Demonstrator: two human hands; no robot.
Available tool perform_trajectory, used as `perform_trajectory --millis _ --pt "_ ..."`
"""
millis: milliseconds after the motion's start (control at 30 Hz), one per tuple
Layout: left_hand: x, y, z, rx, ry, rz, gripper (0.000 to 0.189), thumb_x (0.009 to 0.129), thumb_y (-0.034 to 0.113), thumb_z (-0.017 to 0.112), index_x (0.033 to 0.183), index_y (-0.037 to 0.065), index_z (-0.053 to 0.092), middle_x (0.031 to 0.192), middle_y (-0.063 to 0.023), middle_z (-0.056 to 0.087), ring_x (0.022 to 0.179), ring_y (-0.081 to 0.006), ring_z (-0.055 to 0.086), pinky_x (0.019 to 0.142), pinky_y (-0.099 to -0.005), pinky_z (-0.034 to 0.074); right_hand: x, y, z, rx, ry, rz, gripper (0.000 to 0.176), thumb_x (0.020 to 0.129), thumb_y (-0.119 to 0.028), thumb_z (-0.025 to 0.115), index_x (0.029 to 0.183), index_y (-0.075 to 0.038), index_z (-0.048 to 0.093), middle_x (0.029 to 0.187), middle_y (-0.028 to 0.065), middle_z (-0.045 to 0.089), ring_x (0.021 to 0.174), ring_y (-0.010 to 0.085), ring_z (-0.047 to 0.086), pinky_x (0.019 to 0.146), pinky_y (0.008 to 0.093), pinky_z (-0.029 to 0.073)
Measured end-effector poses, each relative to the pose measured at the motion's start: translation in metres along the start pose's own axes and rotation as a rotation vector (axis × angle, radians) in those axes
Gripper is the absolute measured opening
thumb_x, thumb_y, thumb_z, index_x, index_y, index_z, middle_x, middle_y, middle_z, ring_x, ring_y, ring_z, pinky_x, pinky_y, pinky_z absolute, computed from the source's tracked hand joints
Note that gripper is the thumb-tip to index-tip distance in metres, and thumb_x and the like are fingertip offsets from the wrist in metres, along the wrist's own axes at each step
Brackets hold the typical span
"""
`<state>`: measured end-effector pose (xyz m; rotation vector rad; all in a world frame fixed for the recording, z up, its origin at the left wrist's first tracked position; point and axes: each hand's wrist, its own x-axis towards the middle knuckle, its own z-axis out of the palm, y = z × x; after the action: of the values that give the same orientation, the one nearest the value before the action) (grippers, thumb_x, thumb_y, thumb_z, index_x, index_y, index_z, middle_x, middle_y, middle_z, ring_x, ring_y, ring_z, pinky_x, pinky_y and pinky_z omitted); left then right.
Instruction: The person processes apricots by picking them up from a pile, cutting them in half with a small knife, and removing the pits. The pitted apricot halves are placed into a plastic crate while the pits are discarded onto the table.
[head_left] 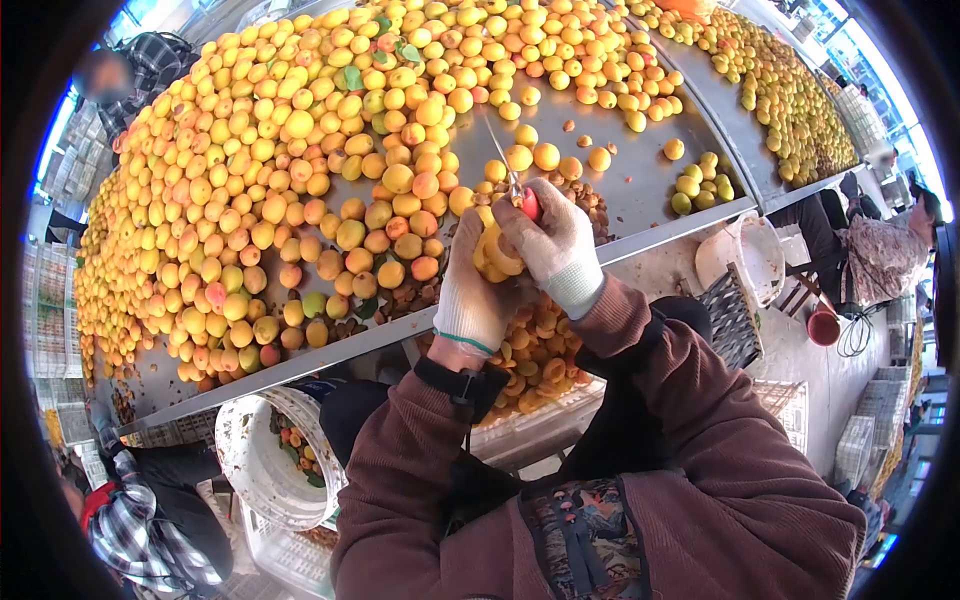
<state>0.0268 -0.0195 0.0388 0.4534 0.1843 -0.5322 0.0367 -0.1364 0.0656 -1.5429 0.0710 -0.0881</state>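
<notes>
My left hand (470, 285), in a white glove with a green cuff edge, is closed around a yellow-orange apricot (497, 252). Gloved too, my right hand (552, 235) grips a knife with a red handle (530, 204); its thin blade (500, 150) points up and away from me. Both hands meet over the near edge of the metal table, and the right fingers touch the fruit. Below them, cut apricot halves (540, 365) fill a container between my knees. Pits (590, 205) lie on the table just beyond my right hand.
Whole apricots (250, 180) are heaped across the metal table (640, 180), with a small green group (702, 185) at right. A white bucket (275, 450) stands lower left, another (740, 258) at right beside a dark crate (730, 315). Other people sit at both sides.
</notes>
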Motion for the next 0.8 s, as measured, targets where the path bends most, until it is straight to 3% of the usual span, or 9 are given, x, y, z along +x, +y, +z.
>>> perform_trajectory --millis 67,167,300,400,500,533,700,767,800 --pt "-0.001 0.001 0.004 -0.034 0.038 -0.017 0.050 0.102 0.051 0.035 0.129 0.011 0.048 0.121 -0.0064 0.057 0.108 -0.0216 0.060 0.088 -0.0367 0.054 0.003 0.009 0.001 -0.096 0.074 -0.059 0.014 0.089 -0.013 0.065 0.093 -0.002 0.059 0.075 0.0020 0.060 0.066 0.0075 0.057 0.060 0.0250 0.048" --pt "0.001 0.001 0.007 -0.043 0.051 -0.034 0.049 0.102 0.050 0.037 0.129 0.011 0.048 0.118 -0.0053 0.058 0.104 -0.0205 0.061 0.083 -0.0345 0.054 0.007 0.019 0.000 0.090 0.043 -0.025 0.014 0.090 -0.013 0.063 0.098 -0.002 0.058 0.080 0.0034 0.062 0.068 0.0084 0.058 0.061 0.0254 0.049" --pt "-0.002 0.000 -0.005 -0.066 -0.002 0.011 0.047 0.101 0.048 0.042 0.128 0.010 0.049 0.113 -0.0029 0.059 0.097 -0.0165 0.061 0.078 -0.0318 0.054 -0.001 0.004 0.004 -0.030 -0.006 0.119 0.014 0.093 -0.012 0.060 0.100 0.000 0.057 0.083 0.0035 0.062 0.072 0.0088 0.058 0.064 0.0258 0.050" --pt "-0.012 0.008 0.001 0.104 -0.088 0.086 0.042 0.101 0.044 0.046 0.126 0.010 0.051 0.107 -0.0007 0.058 0.091 -0.0124 0.059 0.076 -0.0312 0.053 0.014 0.012 0.008 0.154 0.138 -0.197 0.015 0.094 -0.015 0.060 0.098 -0.001 0.056 0.085 0.0036 0.062 0.076 0.0099 0.058 0.069 0.0260 0.049" --pt "-0.010 0.005 -0.002 0.112 -0.057 0.130 0.039 0.100 0.041 0.049 0.125 0.011 0.052 0.105 0.0000 0.057 0.090 -0.0117 0.059 0.072 -0.0286 0.052 0.013 -0.011 -0.006 0.361 0.201 0.022 0.024 0.098 -0.027 0.057 0.085 -0.008 0.051 0.064 -0.0020 0.049 0.051 0.0081 0.042 0.047 0.0229 0.033" --pt "-0.013 0.003 0.006 0.126 -0.023 0.142 0.039 0.100 0.040 0.049 0.126 0.011 0.051 0.105 -0.0003 0.057 0.090 -0.0125 0.059 0.069 -0.0273 0.050 0.015 -0.019 -0.009 0.424 0.191 -0.037 0.036 0.099 -0.036 0.053 0.075 -0.011 0.045 0.055 -0.0024 0.040 0.043 0.0090 0.034 0.040 0.0253 0.024" --pt "-0.009 -0.010 -0.003 0.341 0.028 0.124 0.040 0.101 0.039 0.049 0.128 0.010 0.050 0.104 -0.0013 0.057 0.090 -0.0142 0.059 0.062 -0.0231 0.046 0.009 -0.041 -0.013 0.552 0.108 -0.152 0.047 0.101 -0.040 0.051 0.064 -0.012 0.039 0.054 -0.0035 0.032 0.042 0.0073 0.025 0.039 0.0247 0.018" --pt "-0.007 -0.009 -0.008 0.710 -0.148 0.207 0.038 0.101 0.030 0.050 0.129 0.004 0.049 0.114 -0.0074 0.054 0.100 -0.0154 0.064 0.064 -0.0242 0.055 0.007 -0.041 -0.013 0.541 0.116 -0.189 0.047 0.101 -0.039 0.051 0.065 -0.011 0.038 0.055 -0.0037 0.031 0.042 0.0071 0.024 0.039 0.0246 0.018" --pt "-0.008 -0.008 -0.003 0.710 -0.148 0.203 0.038 0.101 0.030 0.050 0.129 0.004 0.049 0.114 -0.0074 0.054 0.100 -0.0154 0.064 0.064 -0.0242 0.055 0.007 -0.039 -0.014 0.562 0.079 -0.198 0.047 0.101 -0.039 0.051 0.065 -0.011 0.039 0.055 -0.0033 0.031 0.042 0.0070 0.024 0.039 0.0247 0.018"
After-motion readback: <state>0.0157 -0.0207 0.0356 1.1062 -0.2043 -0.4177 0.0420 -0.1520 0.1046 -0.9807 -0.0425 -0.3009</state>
